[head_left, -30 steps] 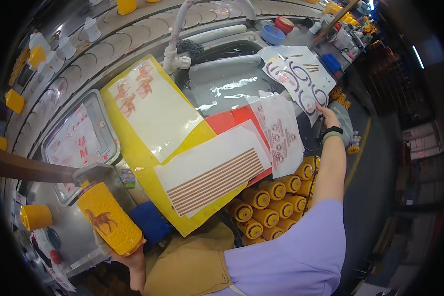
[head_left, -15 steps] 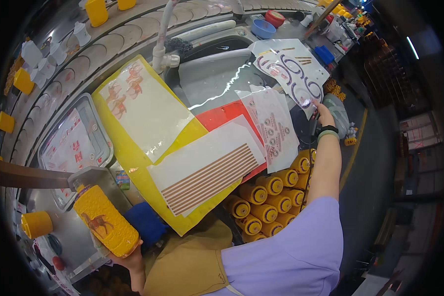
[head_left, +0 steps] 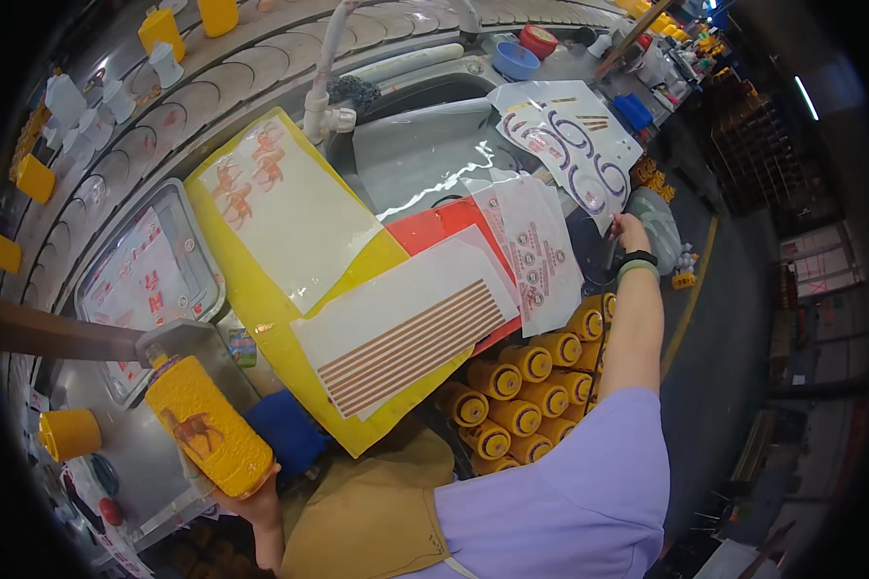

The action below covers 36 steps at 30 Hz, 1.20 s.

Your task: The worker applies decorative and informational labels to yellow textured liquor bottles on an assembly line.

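My left hand (head_left: pixel 251 497) is closed around the base of a yellow textured bottle (head_left: pixel 210 429) with a brown horse picture on its side. The bottle leans, its neck at the end of a brown bar (head_left: pixel 68 333). At the far right, my right hand (head_left: pixel 631 234) has its fingers pinched together at the lower corner of a white decal sheet (head_left: pixel 541 145) printed with purple curved bands. A small dark shape shows by those fingers, too small to name. Between my hands lie a sheet of brown stripes (head_left: pixel 415 347) and a sheet with orange horse pictures (head_left: pixel 290 232).
A yellow sheet (head_left: pixel 352 434) and a red sheet (head_left: pixel 434 227) lie beneath the decals. Behind them is a water-filled basin (head_left: pixel 410 145) with a white pipe (head_left: pixel 316 106). Several yellow bottles (head_left: pixel 517 417) are stacked by my right arm. A metal tray (head_left: pixel 212 280) sits at left.
My right hand has drawn a little toward me, down along the decal sheet's corner. My left hand still holds the bottle in nearly the same place.
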{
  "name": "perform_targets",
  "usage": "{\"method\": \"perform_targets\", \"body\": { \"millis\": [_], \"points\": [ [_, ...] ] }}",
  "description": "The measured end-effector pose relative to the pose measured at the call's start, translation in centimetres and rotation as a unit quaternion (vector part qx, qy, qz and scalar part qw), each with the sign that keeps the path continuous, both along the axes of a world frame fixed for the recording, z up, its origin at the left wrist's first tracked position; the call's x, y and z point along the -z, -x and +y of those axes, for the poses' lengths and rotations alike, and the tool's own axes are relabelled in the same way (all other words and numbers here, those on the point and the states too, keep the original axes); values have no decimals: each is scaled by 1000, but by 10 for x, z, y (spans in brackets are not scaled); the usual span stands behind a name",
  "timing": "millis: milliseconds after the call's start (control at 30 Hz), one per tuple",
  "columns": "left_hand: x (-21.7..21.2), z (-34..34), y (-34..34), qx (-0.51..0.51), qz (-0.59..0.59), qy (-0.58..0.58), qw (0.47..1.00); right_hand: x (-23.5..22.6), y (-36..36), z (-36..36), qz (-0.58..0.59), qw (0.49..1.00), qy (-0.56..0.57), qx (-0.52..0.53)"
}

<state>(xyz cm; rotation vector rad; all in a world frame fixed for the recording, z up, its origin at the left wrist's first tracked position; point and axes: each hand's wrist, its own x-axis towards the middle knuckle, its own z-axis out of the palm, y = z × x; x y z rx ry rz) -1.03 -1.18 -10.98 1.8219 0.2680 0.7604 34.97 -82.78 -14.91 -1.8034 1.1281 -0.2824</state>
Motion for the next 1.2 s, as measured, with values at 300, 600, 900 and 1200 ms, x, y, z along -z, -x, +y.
{"method": "perform_targets", "body": {
  "millis": [300, 600, 900, 1200],
  "points": [
    [-11, 1, 24, -22, 6, -71, 997, -109, -48, 282, -114, 866, 333, -355],
    [-39, -14, 5, 0, 55, -12, 998, -44, -107, 457, 115, 538, 432, -715],
    [-61, 3, 16, -13, 61, -17, 998, -134, -6, 553, -214, 615, 418, -633],
    [-58, 15, 24, 31, 92, -10, 995, -211, 206, 654, -308, 384, 187, -850]
  ]
}}
